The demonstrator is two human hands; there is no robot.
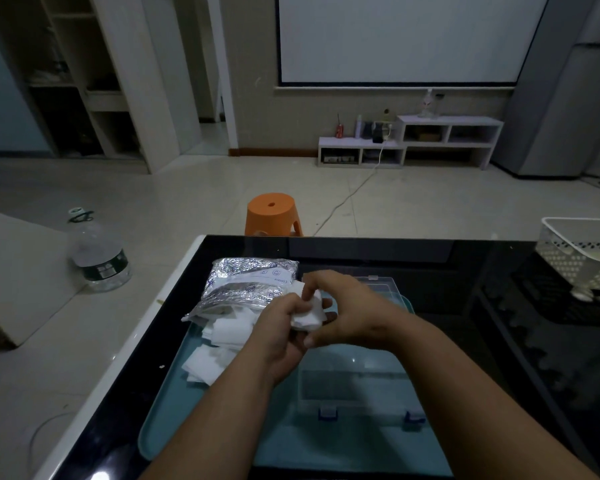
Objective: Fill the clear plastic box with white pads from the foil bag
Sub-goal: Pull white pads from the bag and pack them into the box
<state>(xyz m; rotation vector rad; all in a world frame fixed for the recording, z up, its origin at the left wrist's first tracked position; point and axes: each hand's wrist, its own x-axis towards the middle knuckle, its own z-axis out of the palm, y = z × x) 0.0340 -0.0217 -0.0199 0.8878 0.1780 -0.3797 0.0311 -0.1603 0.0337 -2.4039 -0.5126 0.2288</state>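
So, from the head view, how many hands are on the job?

Two. The left hand [280, 329] and the right hand [345, 306] meet over the middle of the table, and both curl their fingers round one crumpled wad of white pads [309, 316], pinched between them.

And where is that wad?

In the air, just right of the foil bag [248, 284] and above the far part of the clear plastic box [354, 379].

How many bags and boxes?

One of each. The bag lies on its side on the far left of one teal tray [172, 414], mouth toward the near side. The box sits on the same tray, right of the bag, with its lid [387, 289] laid open on the far side and two blue latches [327, 413] on its near edge.

More pads?

Yes, a loose heap [219, 346] spills from the bag's mouth onto the tray. They overlap too much to count.

Any writing?

On the bag's white label, the word "Content" in blue, running sideways. The rest is too small to read.

What else is around?

One black glossy table [499, 358] under the tray, one white perforated basket [579, 252] at its far right, one orange stool [273, 216] beyond the far edge, and one large water bottle [99, 254] on the floor to the left, its label unreadable.
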